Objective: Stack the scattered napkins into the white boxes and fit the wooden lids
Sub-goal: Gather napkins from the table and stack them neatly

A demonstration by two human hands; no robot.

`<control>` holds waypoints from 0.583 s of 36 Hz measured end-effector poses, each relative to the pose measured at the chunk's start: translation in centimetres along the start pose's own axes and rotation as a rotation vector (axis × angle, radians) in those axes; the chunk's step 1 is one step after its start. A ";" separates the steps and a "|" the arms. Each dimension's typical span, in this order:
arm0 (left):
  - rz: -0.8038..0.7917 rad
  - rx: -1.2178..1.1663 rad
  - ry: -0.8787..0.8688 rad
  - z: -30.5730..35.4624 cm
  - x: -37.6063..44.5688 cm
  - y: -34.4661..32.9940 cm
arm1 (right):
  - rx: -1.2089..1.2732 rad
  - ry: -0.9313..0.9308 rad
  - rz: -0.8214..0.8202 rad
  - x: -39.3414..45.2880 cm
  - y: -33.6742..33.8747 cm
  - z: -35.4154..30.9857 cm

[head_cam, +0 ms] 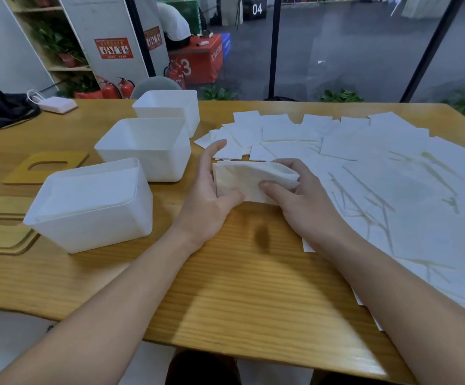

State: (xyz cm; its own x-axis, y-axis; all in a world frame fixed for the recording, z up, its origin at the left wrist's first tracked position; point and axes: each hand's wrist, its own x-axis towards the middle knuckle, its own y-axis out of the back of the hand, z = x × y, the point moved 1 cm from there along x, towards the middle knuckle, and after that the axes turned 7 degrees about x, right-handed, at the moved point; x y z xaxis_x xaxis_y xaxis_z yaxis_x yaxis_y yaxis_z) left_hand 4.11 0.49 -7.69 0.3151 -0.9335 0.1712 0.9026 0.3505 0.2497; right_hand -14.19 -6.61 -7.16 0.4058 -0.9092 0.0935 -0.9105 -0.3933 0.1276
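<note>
While loose white paper napkins (364, 168) cover the right of the pale wooden counter (239, 287), both hands, left (212, 187) and right (295, 195), pinch a small gathered stack of napkins (242, 179) at centre frame. Gathering appears in hand. Next, the stack likely goes into the nearest white plastic box (92, 207), lower left; slotted wooden lids (45, 168) lie beside.

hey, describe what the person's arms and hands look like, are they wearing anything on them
Both forearms are bare up to the frame's lower edge: no sleeves, gloves or watch show. The left hand and right hand carry no visible rings or bracelets. Nails look short and unpainted.
</note>
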 end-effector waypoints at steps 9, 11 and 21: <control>0.042 0.101 0.010 -0.9 0.4 0.1 | 0.084 -0.051 0.005 0.0 0.2 0.1; 0.025 0.091 -0.009 -1.0 0.4 0.0 | 0.118 -0.068 -0.009 0.0 0.1 0.2; 0.046 0.025 -0.001 -0.9 0.1 0.2 | 0.106 0.012 -0.004 -0.5 -0.4 0.1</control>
State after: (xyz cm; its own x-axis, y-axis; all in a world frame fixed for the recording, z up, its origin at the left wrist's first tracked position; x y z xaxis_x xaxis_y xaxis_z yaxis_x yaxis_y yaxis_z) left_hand 4.61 0.39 -8.46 0.3562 -0.9161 0.1838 0.8795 0.3952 0.2651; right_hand -14.09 -5.99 -7.31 0.4096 -0.9062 0.1053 -0.9120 -0.4095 0.0231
